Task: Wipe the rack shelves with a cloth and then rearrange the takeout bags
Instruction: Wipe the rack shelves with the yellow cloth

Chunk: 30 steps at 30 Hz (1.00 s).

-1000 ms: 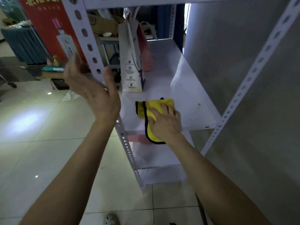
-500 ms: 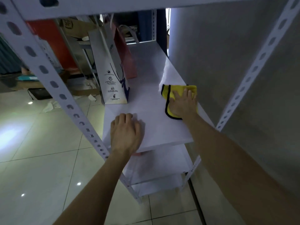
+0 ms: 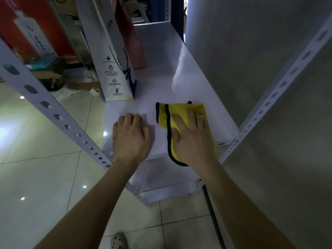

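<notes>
1. At the far left, a perforated grey upright (image 3: 53, 112) of the rack was seen slanting down across the glossy tiled floor (image 3: 45, 177).
2. A white takeout bag (image 3: 115, 69) with dark printing was stood upright at the left edge of the shelf (image 3: 161, 78). A pink bag (image 3: 133, 42) was set just behind it (whether the two touched could not be made out).
3. The left hand (image 3: 131, 139) was laid palm-down on the bare shelf near its front edge. Its fingers were kept together and lightly bent, and nothing was held.
4. The yellow cloth (image 3: 181, 108), edged in black, was spread on the same shelf just right of the left hand. It was placed in front of the bags and apart from them.
5. The right hand (image 3: 194, 141) was pressed flat on the cloth, fingers straight and slightly spread, with the thumb laid along the black edging.
6. Further right, a second perforated upright (image 3: 280, 87) was set close to the grey wall (image 3: 251, 42), and a lower shelf (image 3: 167, 178) was visible beneath the hands.
</notes>
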Available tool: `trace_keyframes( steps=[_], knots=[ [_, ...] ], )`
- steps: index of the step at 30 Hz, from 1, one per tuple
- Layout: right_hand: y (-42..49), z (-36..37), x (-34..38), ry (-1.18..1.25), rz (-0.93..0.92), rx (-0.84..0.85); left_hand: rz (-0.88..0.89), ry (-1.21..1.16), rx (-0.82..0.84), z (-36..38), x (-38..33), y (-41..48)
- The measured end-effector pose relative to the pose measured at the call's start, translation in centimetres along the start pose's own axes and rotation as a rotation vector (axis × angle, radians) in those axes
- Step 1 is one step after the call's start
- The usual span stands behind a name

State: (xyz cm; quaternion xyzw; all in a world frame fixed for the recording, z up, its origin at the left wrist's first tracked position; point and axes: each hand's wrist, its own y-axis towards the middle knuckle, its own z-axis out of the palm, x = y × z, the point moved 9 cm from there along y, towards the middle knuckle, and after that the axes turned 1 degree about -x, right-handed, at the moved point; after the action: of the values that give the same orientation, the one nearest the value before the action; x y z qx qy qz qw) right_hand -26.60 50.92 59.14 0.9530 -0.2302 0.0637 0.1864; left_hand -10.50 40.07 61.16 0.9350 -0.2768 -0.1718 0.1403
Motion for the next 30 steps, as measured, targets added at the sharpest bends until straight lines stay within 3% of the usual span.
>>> trace_keyframes(
  steps=[3, 8, 11, 15, 20, 24, 30],
  knots=[
    [1.6, 0.8, -0.5, -0.027, 0.067, 0.095, 0.003, 0.008, 0.016, 0.0, -0.2, 0.0],
    [17.5, 4.1, -2.2, 0.043, 0.163, 0.283, -0.003, 0.011, 0.016, 0.0, 0.0, -0.1],
    [22.3, 5.7, -4.5, 0.022, 0.225, 0.363, 0.007, 0.013, 0.013, 0.0, 0.1, -0.2],
    [20.5, 4.5, -7.1, 0.018, 0.262, 0.260, 0.020, 0.004, 0.004, -0.1, 0.1, -0.3],
    [10.1, 0.6, -9.4, -0.072, 0.357, 0.131, -0.006, 0.005, 0.008, 0.0, 0.0, 0.1],
    [2.5, 0.3, -2.1, -0.142, 0.205, 0.146, -0.021, -0.108, 0.000, -0.8, -0.1, -0.4],
    [-1.2, 1.6, 7.6, -0.037, -0.237, 0.211, 0.032, -0.485, -0.220, -6.0, -1.2, -4.6]
  ],
)
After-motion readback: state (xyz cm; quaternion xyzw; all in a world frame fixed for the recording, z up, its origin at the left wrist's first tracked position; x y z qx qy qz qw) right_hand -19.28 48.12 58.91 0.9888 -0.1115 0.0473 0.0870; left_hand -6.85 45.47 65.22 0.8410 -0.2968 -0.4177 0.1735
